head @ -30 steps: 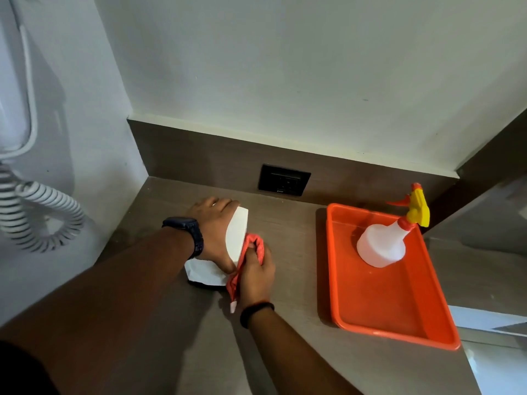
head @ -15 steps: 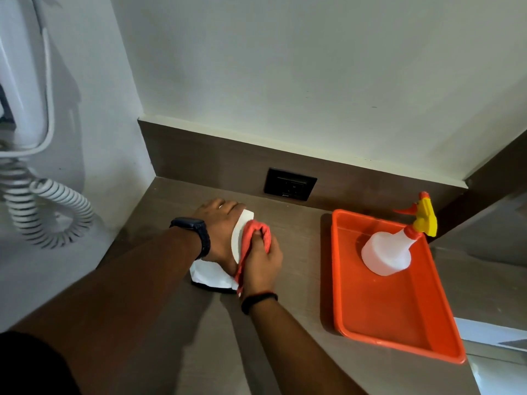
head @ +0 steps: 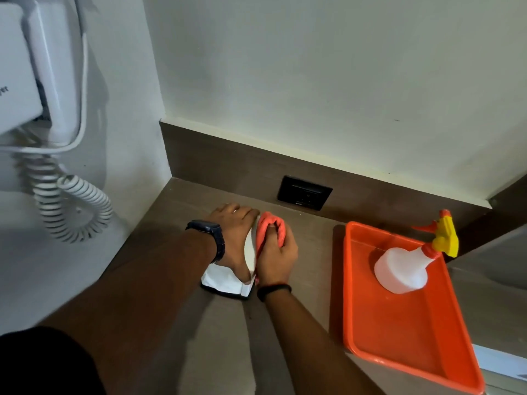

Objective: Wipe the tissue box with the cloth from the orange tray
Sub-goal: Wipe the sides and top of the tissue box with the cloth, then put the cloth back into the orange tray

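Note:
A white tissue box stands on the brown counter near the back left corner. My left hand lies over its top and grips it, covering most of it. My right hand is closed on a crumpled orange-pink cloth and presses it against the box's right side, near the far end. The orange tray lies to the right, apart from both hands.
A white spray bottle with a yellow and orange trigger lies in the tray's far end. A black wall socket sits in the backsplash. A white wall-mounted hair dryer with a coiled cord hangs on the left wall.
My right hand has slid the cloth along the box's right side, from the near end toward the far end. My left hand stays on the box.

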`<state>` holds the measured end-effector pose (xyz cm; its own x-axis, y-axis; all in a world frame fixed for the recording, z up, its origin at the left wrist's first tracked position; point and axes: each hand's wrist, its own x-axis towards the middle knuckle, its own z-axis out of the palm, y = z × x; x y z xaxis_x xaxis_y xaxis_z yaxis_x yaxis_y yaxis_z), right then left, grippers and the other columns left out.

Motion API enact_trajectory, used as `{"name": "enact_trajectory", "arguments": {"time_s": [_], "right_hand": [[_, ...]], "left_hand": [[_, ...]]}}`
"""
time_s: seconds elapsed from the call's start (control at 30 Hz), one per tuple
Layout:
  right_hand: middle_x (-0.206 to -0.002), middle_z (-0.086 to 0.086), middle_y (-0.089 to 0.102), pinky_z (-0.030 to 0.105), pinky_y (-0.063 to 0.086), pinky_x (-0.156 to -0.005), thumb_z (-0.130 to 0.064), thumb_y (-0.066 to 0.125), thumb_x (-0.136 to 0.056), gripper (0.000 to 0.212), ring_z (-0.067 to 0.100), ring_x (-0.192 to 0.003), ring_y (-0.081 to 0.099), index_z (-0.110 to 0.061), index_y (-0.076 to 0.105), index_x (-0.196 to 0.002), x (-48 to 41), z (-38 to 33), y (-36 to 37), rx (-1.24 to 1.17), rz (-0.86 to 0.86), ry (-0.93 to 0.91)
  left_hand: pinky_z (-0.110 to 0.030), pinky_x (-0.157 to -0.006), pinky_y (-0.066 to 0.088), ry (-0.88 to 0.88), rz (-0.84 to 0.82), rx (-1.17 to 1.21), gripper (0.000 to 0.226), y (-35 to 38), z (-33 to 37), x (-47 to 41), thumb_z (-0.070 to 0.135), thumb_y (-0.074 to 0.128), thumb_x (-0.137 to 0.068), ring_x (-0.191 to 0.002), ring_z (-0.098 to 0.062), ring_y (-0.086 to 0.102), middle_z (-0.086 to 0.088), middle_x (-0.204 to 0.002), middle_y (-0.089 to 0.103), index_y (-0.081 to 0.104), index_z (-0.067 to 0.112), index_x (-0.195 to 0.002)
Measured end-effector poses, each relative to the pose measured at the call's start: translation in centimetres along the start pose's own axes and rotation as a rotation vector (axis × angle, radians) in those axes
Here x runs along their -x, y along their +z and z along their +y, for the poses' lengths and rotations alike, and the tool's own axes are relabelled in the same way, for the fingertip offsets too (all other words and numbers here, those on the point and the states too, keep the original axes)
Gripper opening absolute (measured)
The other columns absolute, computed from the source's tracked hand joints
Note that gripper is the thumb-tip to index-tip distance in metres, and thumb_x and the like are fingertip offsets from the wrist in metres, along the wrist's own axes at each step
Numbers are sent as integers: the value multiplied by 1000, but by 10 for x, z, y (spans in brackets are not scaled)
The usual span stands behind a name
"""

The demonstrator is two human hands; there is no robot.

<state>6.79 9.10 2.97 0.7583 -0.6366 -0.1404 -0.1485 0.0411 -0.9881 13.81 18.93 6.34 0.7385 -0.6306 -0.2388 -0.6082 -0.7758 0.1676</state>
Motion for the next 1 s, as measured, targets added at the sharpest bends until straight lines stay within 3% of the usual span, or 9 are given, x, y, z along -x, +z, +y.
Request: {"name": "enact_trajectory", "arguments": {"time_s": [0.1, 0.23, 0.33, 0.47, 0.53, 0.63, 0.7, 0.83, 1.0], "right_hand": [[-104, 11, 74, 48, 53, -92, -29, 51, -95, 27, 27, -99, 66, -14, 72, -104, -16, 2, 1, 41, -5, 117], [-99, 11, 74, 40, 58, -81, -23, 51, -96, 23, 31, -99, 69, -12, 71, -103, -2, 10, -18, -147, -44, 372], [-117, 29, 69, 53, 51, -101, -18, 54, -94, 34, 42, -113, 65, 4, 66, -116, 0, 0, -44, -442, -34, 536], [-96, 16, 73, 39, 59, -86, -12, 53, -94, 23, 28, -90, 69, -1, 70, -105, -16, -25, -106, -630, 12, 310], [-81, 5, 69, 36, 52, -78, -10, 54, -94, 18, 20, -83, 63, -13, 70, -89, -24, -31, -152, -346, 116, 89], [-89, 6, 71, 32, 43, -83, -17, 53, -95, 17, 26, -93, 62, -17, 69, -91, -36, -23, -219, 257, 215, -118], [-100, 14, 74, 36, 47, -84, -20, 51, -93, 22, 34, -98, 65, -12, 70, -99, -43, -7, -248, 555, 128, -185], [-113, 12, 68, 45, 45, -88, -36, 49, -85, 32, 37, -109, 58, -19, 65, -108, -50, 31, -266, 1218, -161, -275], [-140, 3, 53, 52, 34, -106, -60, 36, -86, 55, 29, -133, 43, -29, 48, -130, -61, 68, -265, 1402, -391, -255]], "left_hand": [[-44, -101, 38, -14, 9, -18, 126, 1, 1, 0, 77, 70, -26, -117, -21, 39, 3, -133, 44, 28, 27, -133], [-46, -106, 35, -27, 1, -45, 134, 1, 3, -1, 84, 63, -23, -125, -24, 35, 0, -141, 39, 25, 24, -137], [-45, -108, 32, -43, 10, -22, 137, 3, 2, 1, 84, 65, -25, -131, -25, 31, -1, -147, 33, 17, 25, -139], [-44, -111, 25, -90, -87, 6, 143, -3, 7, 4, 79, 73, -29, -137, -26, 20, 0, -153, 23, 8, 26, -144], [-47, -113, 21, -103, -118, -17, 150, -9, 15, 2, 86, 70, -25, -139, -28, 15, -2, -154, 20, 7, 23, -146], [-46, -116, 16, -28, 49, -56, 155, -10, 51, -9, 101, 49, -24, -141, -27, 13, -5, -155, 21, 10, 17, -148], [-42, -114, 17, 56, 137, -6, 150, 0, 85, -19, 99, 48, -30, -141, -28, 17, -9, -154, 25, 15, 14, -148], [-44, -116, 19, 236, 67, 81, 140, 39, 159, -42, 91, 63, -37, -140, -28, 19, -10, -153, 26, 19, 15, -146], [-44, -119, 1, 249, -118, 7, 155, 90, 202, -63, 97, 54, -33, -145, -23, -9, -6, -160, -10, -11, 18, -148]]}}
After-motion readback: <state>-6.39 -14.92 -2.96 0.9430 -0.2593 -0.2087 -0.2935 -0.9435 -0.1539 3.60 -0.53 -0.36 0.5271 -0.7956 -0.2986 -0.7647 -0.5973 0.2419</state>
